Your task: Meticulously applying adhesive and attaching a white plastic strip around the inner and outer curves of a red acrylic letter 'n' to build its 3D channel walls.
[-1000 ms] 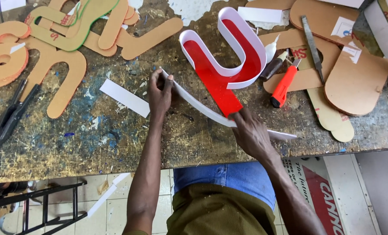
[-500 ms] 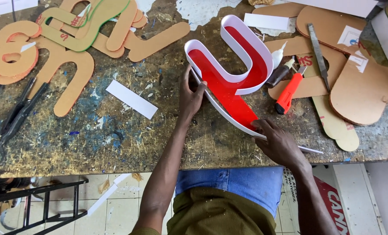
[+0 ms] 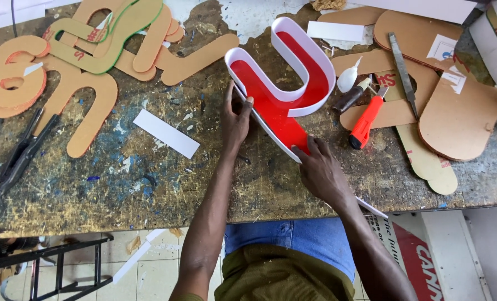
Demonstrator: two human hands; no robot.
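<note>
A red sign letter (image 3: 273,103) with a raised white plastic rim lay on the paint-stained counter (image 3: 148,184), a little toward one o'clock from the middle of the view. The left hand (image 3: 235,120) pressed against the letter's left edge, thumb hooked over the white rim and fingers spread flat on the counter beside it. The right hand (image 3: 318,170) sat at the letter's lower tip, at about five o'clock from the letter, fingertips pinching a long white strip (image 3: 371,207) against the red face; the strip ran under the palm and out past the counter's front edge. Both hands were therefore closed on the work rather than spread wide, the left bracing the letter, the right gripping the strip.

At three o'clock from the letter lay an orange utility knife (image 3: 365,121), with a small dark-bodied glue bottle (image 3: 353,96) just beside it and a metal file (image 3: 402,68) farther right. Brown cardboard cut-outs (image 3: 460,120) filled the two-o'clock corner. At nine o'clock from the left hand a loose white rectangle (image 3: 166,133) lay flat, well apart from the letter. More cardboard letter shapes (image 3: 87,100), some edged green or red, crowded the ten-o'clock corner, and black pliers (image 3: 23,153) rested near the left edge.
</note>
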